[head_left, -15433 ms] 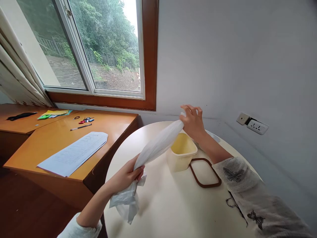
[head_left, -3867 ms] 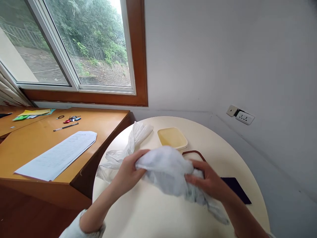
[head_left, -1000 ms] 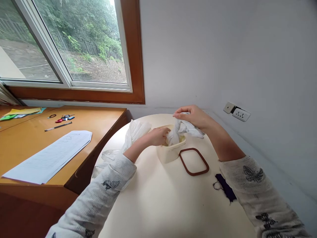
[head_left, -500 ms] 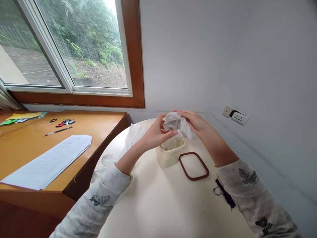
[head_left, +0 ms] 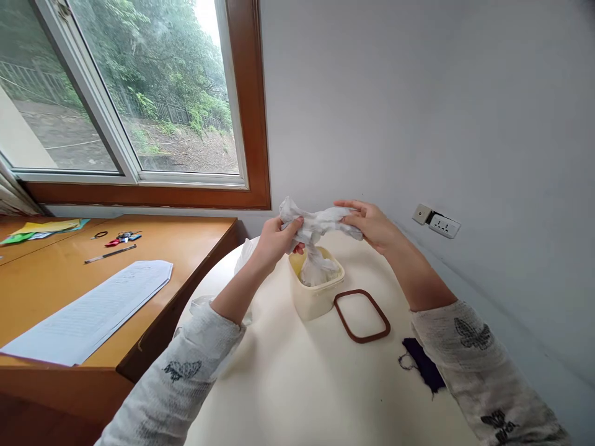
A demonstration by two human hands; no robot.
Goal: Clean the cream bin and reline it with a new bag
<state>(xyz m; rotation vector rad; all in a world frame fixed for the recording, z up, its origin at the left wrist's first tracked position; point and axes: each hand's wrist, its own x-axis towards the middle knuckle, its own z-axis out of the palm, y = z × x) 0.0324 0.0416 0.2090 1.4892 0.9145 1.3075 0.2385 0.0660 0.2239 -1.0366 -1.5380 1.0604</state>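
Observation:
Between my two hands stretches a crumpled white plastic bag (head_left: 320,224), drawn out sideways above a cream plastic container (head_left: 313,303). My left hand (head_left: 277,240) pinches the bag's left end, thumb on top. At the other end, my right hand (head_left: 372,226) grips it between thumb and fingers. Part of the bag hangs down in a twist into the container, where its lower portion bulges; what lies inside the bag cannot be made out. A brown rounded-square ring (head_left: 362,339) lies flat on the table beside the container.
The round white table (head_left: 297,384) holds more clear plastic (head_left: 202,303) behind my left forearm and a dark purple cloth scrap (head_left: 424,365) by my right sleeve. On the wooden desk (head_left: 195,248) at left lie papers (head_left: 102,310), a pen (head_left: 110,254) and keys (head_left: 123,238). A wall stands behind.
My hands have moved apart, pulling the bunched bag out into a wide strip. More of the container's opening and the hanging part of the bag now show.

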